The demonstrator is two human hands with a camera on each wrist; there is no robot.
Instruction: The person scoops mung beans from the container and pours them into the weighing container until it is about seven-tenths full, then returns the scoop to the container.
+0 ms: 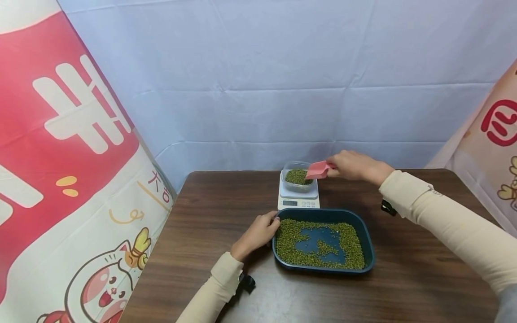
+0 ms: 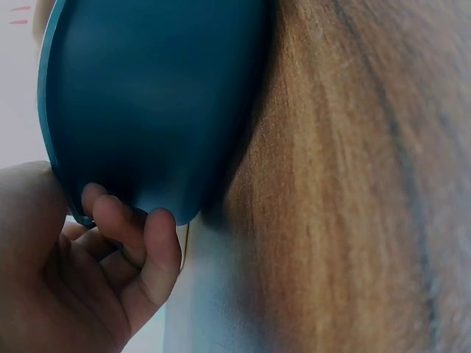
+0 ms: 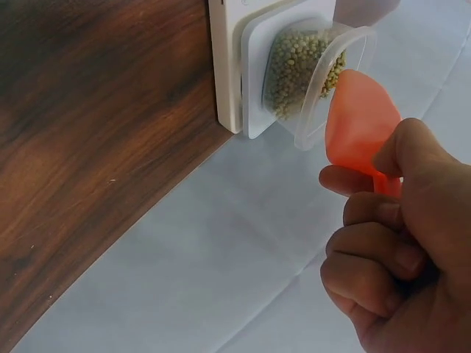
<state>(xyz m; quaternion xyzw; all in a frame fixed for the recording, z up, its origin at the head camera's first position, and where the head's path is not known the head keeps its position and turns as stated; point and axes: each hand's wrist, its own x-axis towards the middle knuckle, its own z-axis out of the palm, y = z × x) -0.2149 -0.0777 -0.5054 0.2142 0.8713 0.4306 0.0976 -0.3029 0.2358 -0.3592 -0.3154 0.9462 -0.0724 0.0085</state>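
My right hand [image 1: 354, 166] holds a small pink scoop [image 1: 317, 170] by its handle. The scoop tilts over the right rim of a clear plastic container [image 3: 305, 121], which is partly filled with green beans [image 1: 297, 176] that look like mung beans. That container stands on a white digital kitchen scale [image 1: 299, 202]. My left hand [image 1: 258, 232] grips the far left corner of a dark blue tray [image 1: 365, 233], with the thumb at the rim and fingers curled against the outer wall in the left wrist view. More green beans [image 1: 291, 244] lie in the tray around a bare patch.
Everything stands on a brown wooden table [image 1: 218, 211]. Directly behind its back edge hangs a pale cloth [image 1: 258, 116]. A printed red and white banner [image 1: 60, 148] borders the left side, and another banner [image 1: 492, 148] is at the right.
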